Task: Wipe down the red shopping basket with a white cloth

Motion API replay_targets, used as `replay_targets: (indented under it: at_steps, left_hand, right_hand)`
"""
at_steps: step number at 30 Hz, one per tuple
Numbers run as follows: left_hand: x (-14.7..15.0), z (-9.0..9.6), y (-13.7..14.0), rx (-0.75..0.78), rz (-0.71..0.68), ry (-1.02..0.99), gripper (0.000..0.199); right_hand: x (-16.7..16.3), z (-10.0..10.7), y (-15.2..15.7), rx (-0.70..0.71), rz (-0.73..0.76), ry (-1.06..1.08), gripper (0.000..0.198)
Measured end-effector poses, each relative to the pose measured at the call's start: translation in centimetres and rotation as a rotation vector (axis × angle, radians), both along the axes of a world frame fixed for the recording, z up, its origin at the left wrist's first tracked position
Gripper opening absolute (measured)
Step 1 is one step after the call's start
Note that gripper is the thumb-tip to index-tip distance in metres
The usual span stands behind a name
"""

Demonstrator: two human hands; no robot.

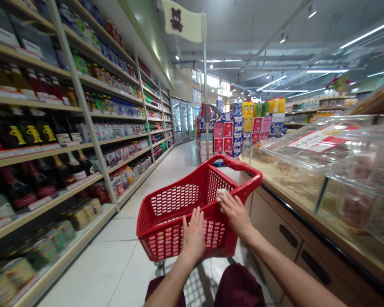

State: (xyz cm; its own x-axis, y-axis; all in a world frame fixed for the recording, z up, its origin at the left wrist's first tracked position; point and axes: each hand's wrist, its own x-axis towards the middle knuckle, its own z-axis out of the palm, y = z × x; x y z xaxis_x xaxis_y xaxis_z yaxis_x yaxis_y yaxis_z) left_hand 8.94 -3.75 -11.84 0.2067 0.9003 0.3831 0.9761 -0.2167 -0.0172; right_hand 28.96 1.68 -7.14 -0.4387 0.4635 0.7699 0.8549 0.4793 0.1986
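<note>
A red plastic shopping cart (145, 224) with a perforated basket stands in front of my knees, its handle at the right end. Flat against the near side wall lies my left hand (193, 234), fingers stretched out and reaching up to the rim, with nothing in it. My right hand (237, 213) presses a crumpled whitish cloth (222, 195) on the near rim close to the handle end. Part of the cloth is hidden under the fingers. A pole with a cream flag (187, 20) bearing a bear print rises behind the cart.
Shelves (105, 147) of bottles and cans line the left side. At right, a wooden counter (272, 221) with clear plastic covers (313, 136) stands close to the cart. Stacked drink cartons (223, 130) are ahead, glass-door fridges (181, 117) farther back. Pale floor tiles (115, 260) run along the aisle.
</note>
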Motion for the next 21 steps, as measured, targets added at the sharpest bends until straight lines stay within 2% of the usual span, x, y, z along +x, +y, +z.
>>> replay_targets:
  at_steps: [2,6,7,11,13,15,17,21]
  left_hand:
    - [-0.7,0.0,-0.2,-0.002,0.001,0.003,0.075]
    - [-2.3,0.0,-0.7,-0.021,0.129,-0.005,0.072]
    - [-2.5,-0.1,-0.7,-0.034,0.146,-0.002,0.072]
    - [-3.0,-0.1,-0.9,-0.098,0.108,0.035,0.075]
    - [-3.6,-0.1,-1.1,-0.116,0.097,0.049,0.075]
    - [-4.1,-0.2,-1.3,-0.097,0.139,0.037,0.074]
    - [-4.4,-0.3,-1.5,-0.078,0.192,0.008,0.073]
    - [-4.1,-0.1,-1.5,-0.115,0.185,-0.037,0.074]
  right_hand:
    - [-0.7,-0.2,0.3,-0.014,0.021,0.003,0.045]
    - [-1.2,0.2,1.0,-0.027,-0.168,0.139,0.044]
    - [-1.7,0.1,0.9,-0.038,-0.154,0.124,0.042]
    - [-4.2,-0.6,0.2,-0.108,0.060,-0.041,0.039]
    - [-4.4,-0.6,0.2,-0.155,0.015,-0.023,0.041]
    - [-3.8,-0.2,0.5,-0.192,-0.105,0.046,0.045]
    - [-3.4,-0.1,0.5,-0.216,-0.156,0.070,0.047]
    - [-5.1,-1.1,-0.2,-0.266,0.018,-0.045,0.048]
